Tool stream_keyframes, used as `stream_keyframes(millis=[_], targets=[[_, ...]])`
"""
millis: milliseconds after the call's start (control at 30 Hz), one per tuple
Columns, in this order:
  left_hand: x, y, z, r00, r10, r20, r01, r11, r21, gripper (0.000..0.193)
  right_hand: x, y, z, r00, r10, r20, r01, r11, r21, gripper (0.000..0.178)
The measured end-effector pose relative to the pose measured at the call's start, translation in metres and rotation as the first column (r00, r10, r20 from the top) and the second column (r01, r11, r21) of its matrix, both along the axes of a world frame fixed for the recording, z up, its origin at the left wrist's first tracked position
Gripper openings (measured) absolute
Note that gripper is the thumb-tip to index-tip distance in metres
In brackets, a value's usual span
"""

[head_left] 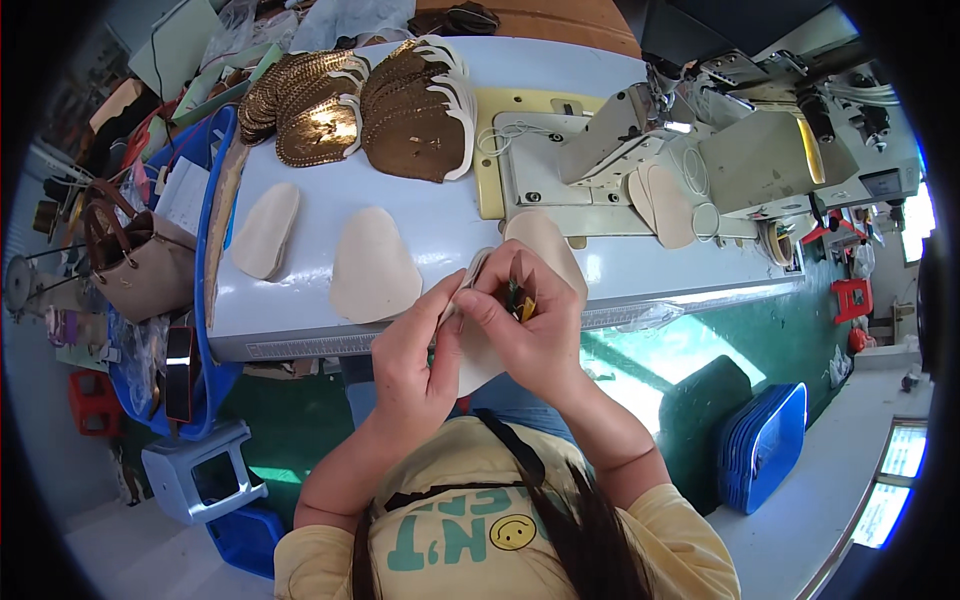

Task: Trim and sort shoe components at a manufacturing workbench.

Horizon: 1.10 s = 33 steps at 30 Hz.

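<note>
Close to the table's front edge, my left hand (pixel 412 355) and my right hand (pixel 535 325) are closed together on a beige insole-shaped piece (pixel 480 362). Its lower part hangs under my fingers, and its folded or layered edge shows between the fingertips. Tucked in my right palm is a small dark tool with a yellow part (pixel 520 302); my fingers hide most of it. Just beyond my right hand lies another beige insole piece (pixel 548 250). A wide beige piece (pixel 375 265) and a narrower beige stack (pixel 266 231) rest on the table to the left.
Bronze quilted pieces with white edges (pixel 418 120) lie at the back. A sewing machine (pixel 625 135) stands to the right, with beige pieces (pixel 665 205) on its bed. A blue bin (pixel 215 200) borders the table's left end. Blue stacked baskets (pixel 765 450) sit on the green floor.
</note>
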State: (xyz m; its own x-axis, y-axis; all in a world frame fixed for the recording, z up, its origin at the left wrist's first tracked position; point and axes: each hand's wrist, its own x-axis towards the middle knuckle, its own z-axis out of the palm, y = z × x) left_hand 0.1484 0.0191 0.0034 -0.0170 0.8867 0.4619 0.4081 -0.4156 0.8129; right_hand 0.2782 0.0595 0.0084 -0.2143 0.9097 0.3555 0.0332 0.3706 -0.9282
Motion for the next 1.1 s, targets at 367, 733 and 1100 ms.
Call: stream_keyframes(millis=[367,733,1100], targets=[[-0.014,0.015,-0.006,0.679,-0.162,0.716,0.485,0.831,-0.273,0.020,0.004,0.000,-0.013,0.963,-0.152,0.225,0.029,0.881,0.472,0.020],[-0.014,0.023,-0.015,0.715,-0.049,0.698,0.446,0.800,-0.400,0.013,0.009,0.002,-0.023,0.971,-0.071,0.226,-0.031,0.907,0.420,0.022],[-0.035,0.036,-0.020,0.730,0.091,0.678,0.210,0.913,-0.348,0.013,0.173,-0.061,-0.055,0.869,-0.263,-0.420,0.077,0.909,-0.410,0.016]])
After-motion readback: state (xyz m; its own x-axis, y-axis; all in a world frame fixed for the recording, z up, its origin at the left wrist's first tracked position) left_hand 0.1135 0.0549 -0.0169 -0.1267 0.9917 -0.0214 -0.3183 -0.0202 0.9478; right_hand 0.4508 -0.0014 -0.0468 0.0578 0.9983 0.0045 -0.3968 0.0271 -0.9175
